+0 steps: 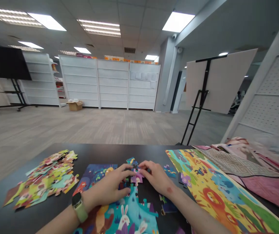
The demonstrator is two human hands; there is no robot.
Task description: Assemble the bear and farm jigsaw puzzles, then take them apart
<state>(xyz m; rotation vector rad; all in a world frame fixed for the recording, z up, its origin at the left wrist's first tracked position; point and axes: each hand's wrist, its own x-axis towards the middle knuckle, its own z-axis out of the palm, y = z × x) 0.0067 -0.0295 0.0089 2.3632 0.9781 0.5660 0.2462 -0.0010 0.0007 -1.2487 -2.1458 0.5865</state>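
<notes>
A partly joined jigsaw puzzle (139, 208) with white rabbits on teal ground lies on the dark table in front of me. My left hand (110, 187) rests over its left side, fingers stretched out and the fingertips touching a purple puzzle piece (136, 178) at the upper edge. From the right, my right hand (157, 178) pinches at the same piece with thumb and forefinger, partly covering it. Just beyond the fingertips is a blue puzzle piece (131, 161). Right of my right hand lie another blue piece (170, 171) and a purple flower piece (185, 179).
A heap of loose puzzle pieces (51, 182) covers the table's left part. On the right lies a yellow animal picture (212, 182) with a lion, beside patterned cloth (263, 188). Beyond the table stand an easel with a board (219, 81), white shelves (112, 84) and a cardboard box (75, 105).
</notes>
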